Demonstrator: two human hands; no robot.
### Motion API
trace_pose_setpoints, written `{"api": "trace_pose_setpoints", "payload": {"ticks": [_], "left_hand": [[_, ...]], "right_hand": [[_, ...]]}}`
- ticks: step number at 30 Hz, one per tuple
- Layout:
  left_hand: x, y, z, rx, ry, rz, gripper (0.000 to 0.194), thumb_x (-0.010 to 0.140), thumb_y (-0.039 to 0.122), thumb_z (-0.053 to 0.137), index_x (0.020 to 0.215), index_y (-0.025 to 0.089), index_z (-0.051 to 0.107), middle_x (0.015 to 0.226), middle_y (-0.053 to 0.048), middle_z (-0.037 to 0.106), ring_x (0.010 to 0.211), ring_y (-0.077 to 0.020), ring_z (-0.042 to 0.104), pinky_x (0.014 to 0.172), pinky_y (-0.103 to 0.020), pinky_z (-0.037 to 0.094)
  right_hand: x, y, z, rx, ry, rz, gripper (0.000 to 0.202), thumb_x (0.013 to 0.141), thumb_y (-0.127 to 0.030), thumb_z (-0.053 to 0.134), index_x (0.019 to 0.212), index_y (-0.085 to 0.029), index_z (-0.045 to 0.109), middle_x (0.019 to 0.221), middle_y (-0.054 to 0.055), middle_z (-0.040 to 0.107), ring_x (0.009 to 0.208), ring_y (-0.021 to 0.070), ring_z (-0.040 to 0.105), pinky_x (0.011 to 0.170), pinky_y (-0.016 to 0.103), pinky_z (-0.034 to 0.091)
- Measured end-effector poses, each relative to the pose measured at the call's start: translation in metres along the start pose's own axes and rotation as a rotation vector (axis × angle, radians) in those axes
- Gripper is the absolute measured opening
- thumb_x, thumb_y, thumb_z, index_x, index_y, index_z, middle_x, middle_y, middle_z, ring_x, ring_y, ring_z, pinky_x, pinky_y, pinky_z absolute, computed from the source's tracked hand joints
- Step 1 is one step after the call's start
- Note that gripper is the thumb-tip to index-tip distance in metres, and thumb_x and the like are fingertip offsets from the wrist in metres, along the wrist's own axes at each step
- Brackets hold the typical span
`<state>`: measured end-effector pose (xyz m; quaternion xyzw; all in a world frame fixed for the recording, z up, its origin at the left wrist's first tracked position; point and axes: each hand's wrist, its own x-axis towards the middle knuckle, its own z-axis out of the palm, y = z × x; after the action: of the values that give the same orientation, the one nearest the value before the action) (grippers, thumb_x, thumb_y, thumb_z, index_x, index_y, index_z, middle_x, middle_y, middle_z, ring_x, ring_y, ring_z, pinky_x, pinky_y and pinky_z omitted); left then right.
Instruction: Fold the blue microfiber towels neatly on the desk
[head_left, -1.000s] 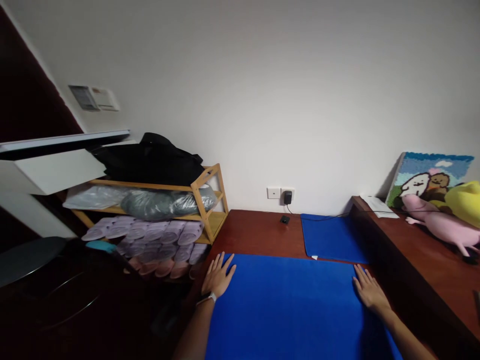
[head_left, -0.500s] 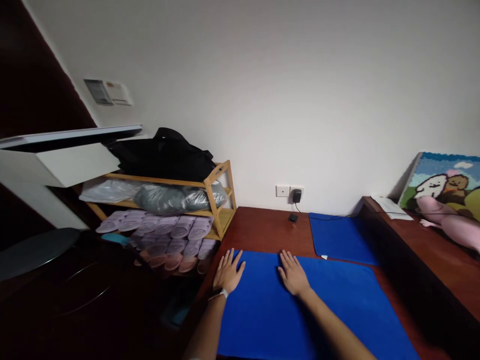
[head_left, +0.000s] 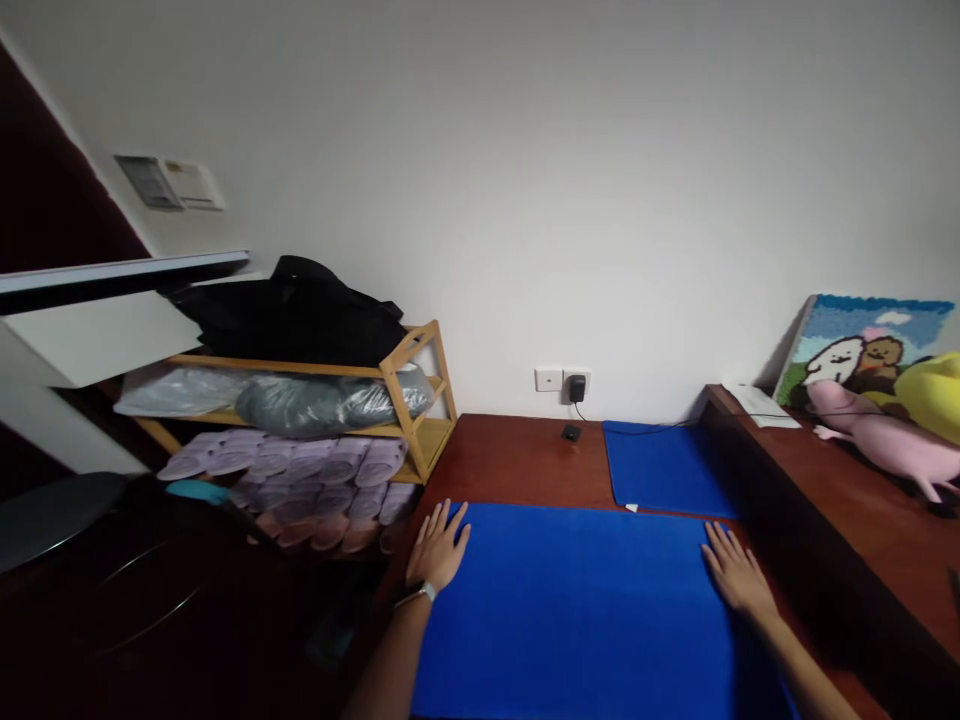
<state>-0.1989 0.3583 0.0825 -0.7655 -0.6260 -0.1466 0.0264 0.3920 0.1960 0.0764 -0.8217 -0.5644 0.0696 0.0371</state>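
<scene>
A large blue cloth lies flat on the reddish-brown wooden table. My left hand rests palm down on its far left corner, fingers spread, partly over the bare wood. At the far right corner, my right hand lies flat on the cloth's edge with its fingers stretched out. Neither hand holds anything. Behind the large cloth, a smaller blue cloth with a white tag is spread against the wall side.
Left of the table stands a wooden rack with a black bag on top and several lilac slippers below. A plugged-in adapter trails a cable. On the raised right ledge sits a pink plush toy beside a picture.
My right hand has slid right across the large cloth, from its middle to its far right corner. My left hand stays on the left corner. The view has turned slightly right.
</scene>
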Motion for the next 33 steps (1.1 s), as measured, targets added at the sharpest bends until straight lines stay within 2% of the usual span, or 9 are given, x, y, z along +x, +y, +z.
{"api": "trace_pose_setpoints", "payload": {"ticks": [4,9,15,19,22,24,27,30,33], "left_hand": [[0.003,-0.001,0.002,0.033,-0.007,-0.001,0.054,0.103,0.046,0.036,0.154,0.03,0.044,0.165,-0.008,0.039,0.153,-0.0283,0.034,0.124,-0.05,0.028],[0.004,0.006,-0.008,0.106,-0.02,0.006,0.054,0.102,0.044,0.037,0.153,0.028,0.046,0.164,-0.011,0.041,0.152,-0.0296,0.036,0.125,-0.053,0.025],[-0.022,0.009,-0.029,0.05,0.049,0.08,0.053,0.105,0.042,0.033,0.153,0.025,0.047,0.162,-0.01,0.043,0.15,-0.0262,0.04,0.123,-0.05,0.032],[-0.064,-0.004,-0.041,-0.01,-0.019,0.173,0.051,0.105,0.046,0.034,0.153,0.034,0.045,0.164,-0.003,0.04,0.151,-0.0231,0.038,0.124,-0.048,0.033],[-0.092,-0.012,-0.045,-0.011,-0.054,0.152,0.052,0.105,0.049,0.035,0.156,0.037,0.038,0.167,-0.002,0.035,0.153,-0.0239,0.035,0.124,-0.049,0.032],[-0.103,-0.013,-0.046,-0.012,-0.087,0.126,0.054,0.105,0.05,0.035,0.157,0.038,0.034,0.167,-0.002,0.034,0.153,-0.0239,0.034,0.124,-0.05,0.032],[-0.11,-0.011,-0.049,-0.019,-0.098,0.112,0.055,0.105,0.051,0.035,0.158,0.038,0.032,0.168,-0.002,0.032,0.153,-0.0236,0.033,0.124,-0.05,0.031],[-0.111,-0.008,-0.051,-0.022,-0.088,0.109,0.055,0.105,0.052,0.034,0.158,0.038,0.033,0.168,-0.003,0.032,0.154,-0.0235,0.032,0.125,-0.05,0.03],[-0.11,-0.008,-0.052,-0.019,-0.097,0.11,0.055,0.105,0.053,0.033,0.158,0.037,0.033,0.168,-0.004,0.032,0.154,-0.0234,0.031,0.125,-0.05,0.029]], "right_hand": [[0.002,0.026,0.002,-0.008,0.021,0.046,0.077,0.094,-0.051,0.017,0.162,-0.017,0.028,0.167,0.002,0.028,0.156,0.0241,0.017,0.127,0.042,0.019],[0.003,0.018,0.01,0.026,0.039,0.072,0.076,0.097,-0.052,0.009,0.163,-0.015,0.022,0.17,0.001,0.022,0.157,0.0217,0.012,0.128,0.042,0.012],[0.0,0.005,-0.019,0.11,0.032,0.085,0.072,0.099,-0.048,0.015,0.161,-0.013,0.028,0.168,0.007,0.026,0.156,0.028,0.018,0.127,0.051,0.016],[-0.017,-0.073,-0.033,0.146,0.136,-0.059,0.069,0.103,-0.044,0.011,0.162,-0.01,0.023,0.17,0.008,0.02,0.158,0.0273,0.01,0.128,0.052,0.007],[-0.052,-0.178,-0.024,0.184,0.149,-0.318,0.064,0.105,-0.049,0.018,0.163,-0.021,0.025,0.169,0.0,0.022,0.157,0.0205,0.013,0.129,0.043,0.01],[-0.082,-0.25,-0.014,0.27,0.084,-0.523,0.065,0.106,-0.052,0.017,0.163,-0.02,0.02,0.168,0.002,0.02,0.157,0.0228,0.014,0.129,0.048,0.011],[-0.118,-0.329,0.001,0.301,-0.049,-0.626,0.07,0.105,-0.057,0.014,0.163,-0.017,0.018,0.168,0.004,0.015,0.157,0.024,0.012,0.129,0.049,0.012],[-0.134,-0.351,0.009,0.278,-0.112,-0.61,0.075,0.104,-0.061,0.015,0.162,-0.014,0.021,0.168,0.007,0.015,0.157,0.0263,0.012,0.129,0.051,0.012],[-0.129,-0.312,0.015,0.262,-0.07,-0.54,0.073,0.104,-0.061,0.018,0.162,-0.017,0.024,0.168,0.007,0.018,0.157,0.0263,0.015,0.128,0.052,0.012]]}}
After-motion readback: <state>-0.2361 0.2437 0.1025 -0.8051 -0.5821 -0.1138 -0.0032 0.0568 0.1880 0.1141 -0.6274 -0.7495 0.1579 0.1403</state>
